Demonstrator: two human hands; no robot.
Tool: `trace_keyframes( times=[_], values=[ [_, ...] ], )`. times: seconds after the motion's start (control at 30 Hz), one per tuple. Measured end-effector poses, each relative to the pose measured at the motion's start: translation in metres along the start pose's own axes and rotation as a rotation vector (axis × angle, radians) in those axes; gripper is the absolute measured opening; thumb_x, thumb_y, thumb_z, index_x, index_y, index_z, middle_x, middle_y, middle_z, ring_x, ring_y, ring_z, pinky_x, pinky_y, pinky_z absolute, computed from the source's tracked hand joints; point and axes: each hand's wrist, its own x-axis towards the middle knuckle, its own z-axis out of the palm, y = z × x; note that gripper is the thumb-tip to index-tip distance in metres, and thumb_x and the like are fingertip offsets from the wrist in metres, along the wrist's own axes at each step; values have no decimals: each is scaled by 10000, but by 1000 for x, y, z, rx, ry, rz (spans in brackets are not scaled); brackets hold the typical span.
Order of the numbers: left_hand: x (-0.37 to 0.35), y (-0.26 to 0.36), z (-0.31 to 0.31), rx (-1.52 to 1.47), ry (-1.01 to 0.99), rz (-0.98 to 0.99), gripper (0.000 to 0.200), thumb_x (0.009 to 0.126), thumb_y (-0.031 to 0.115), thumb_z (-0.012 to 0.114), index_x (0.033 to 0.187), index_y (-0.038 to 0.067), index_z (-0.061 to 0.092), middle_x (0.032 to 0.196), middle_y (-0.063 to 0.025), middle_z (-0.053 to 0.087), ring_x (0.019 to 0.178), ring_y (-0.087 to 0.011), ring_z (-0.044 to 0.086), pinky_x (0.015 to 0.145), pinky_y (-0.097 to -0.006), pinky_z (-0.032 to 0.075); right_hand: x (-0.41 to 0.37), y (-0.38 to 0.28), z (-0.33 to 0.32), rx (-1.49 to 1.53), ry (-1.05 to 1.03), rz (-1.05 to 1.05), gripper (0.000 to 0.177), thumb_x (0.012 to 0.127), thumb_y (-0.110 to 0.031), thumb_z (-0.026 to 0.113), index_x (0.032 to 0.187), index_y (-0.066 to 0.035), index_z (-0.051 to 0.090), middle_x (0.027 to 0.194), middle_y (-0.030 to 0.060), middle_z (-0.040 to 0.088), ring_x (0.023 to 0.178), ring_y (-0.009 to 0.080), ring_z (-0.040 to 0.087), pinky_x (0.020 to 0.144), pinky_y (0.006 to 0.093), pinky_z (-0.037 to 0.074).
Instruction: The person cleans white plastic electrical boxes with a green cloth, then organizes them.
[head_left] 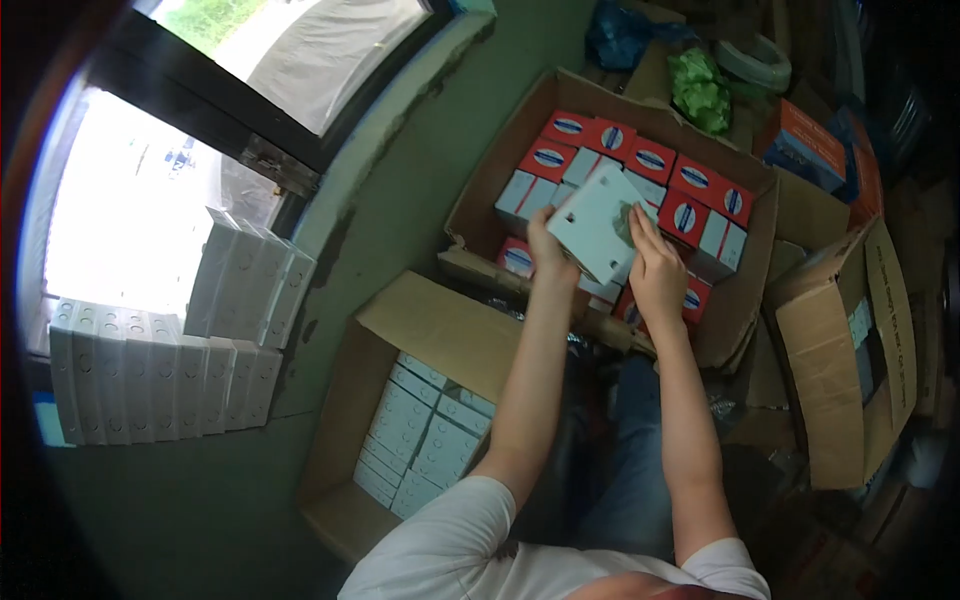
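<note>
We hold the white box [595, 225] just above the open carton [500, 160] of red boxes [650, 160], left hand [548, 252] pinching its left edge, right hand [655, 270] clasping its right edge; gripping both sides and keeping it level seems best.

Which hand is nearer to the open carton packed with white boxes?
Left. The left hand holds the white square box on the side toward the carton; the right hand holds its opposite side, farther away.
</note>
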Motion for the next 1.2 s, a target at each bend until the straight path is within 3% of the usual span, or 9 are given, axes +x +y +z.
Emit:
trace_keyframes(
  times=[0.2,0.37,0.53,0.63,0.67,0.77,0.97,1.13,1.2],
  values=[
    [2,-1,-10,-48,-40,-43,488,896,329,389,1168,-19,597,1085,-151,649,996,-286,601,917,-400,454,3,-34,-16,235,-348,-109,453,751,32,502,1159,-80,661,1298,47,582,1036,322,612,896,397,503],
    [8,6,-14,-135,-56,-18,496,897,311,380,1194,-30,584,1158,-160,628,1060,-290,579,946,-405,437,3,9,-10,56,-85,98,495,803,56,464,1251,-96,610,1324,75,560,1021,318,632,888,400,511],
    [17,-10,-20,-179,-65,-16,496,910,306,357,1184,-37,587,1123,-165,637,1054,-286,584,925,-395,454,-1,-23,-3,78,-166,-146,505,779,53,497,1231,-129,630,1297,29,588,983,302,637,879,406,515],
    [11,6,-18,-204,-33,3,505,911,310,345,1197,-31,584,1132,-160,637,1058,-287,586,930,-406,453,2,-12,-6,-9,-196,51,578,793,79,445,1282,-186,602,1319,9,574,1016,280,634,886,376,520],
    [4,13,-11,-161,-39,9,556,891,320,329,1268,-39,522,1241,-196,572,1149,-333,535,1006,-458,404,4,-1,-4,-41,-104,59,535,789,56,496,1266,-158,612,1309,6,579,1004,285,632,869,388,523],
    [-2,9,-2,-119,-60,-46,508,913,317,334,1212,-11,582,1135,-144,640,1045,-283,591,933,-415,452,2,21,-6,-83,-25,40,546,811,63,473,1286,-174,600,1319,19,575,1029,274,626,876,381,520],
    [-9,2,8,-33,-153,-121,524,896,331,359,1236,-21,545,1203,-180,596,1076,-315,578,953,-447,445,7,38,-15,-114,233,211,567,812,78,446,1305,-167,583,1366,20,537,1135,297,592,919,390,505],
    [-11,4,10,-152,-176,-106,532,915,361,338,1239,7,566,1199,-155,608,1070,-282,581,947,-405,446,-1,43,0,151,89,231,441,838,21,424,1259,64,545,1269,271,552,1179,393,542,971,430,457],
    [-9,5,7,-224,-162,-75,534,923,373,328,1234,19,580,1200,-145,611,1057,-267,585,945,-386,444,-5,45,13,296,51,373,414,849,-10,437,1237,67,560,1259,271,561,1164,382,557,969,417,449]
  ],
)
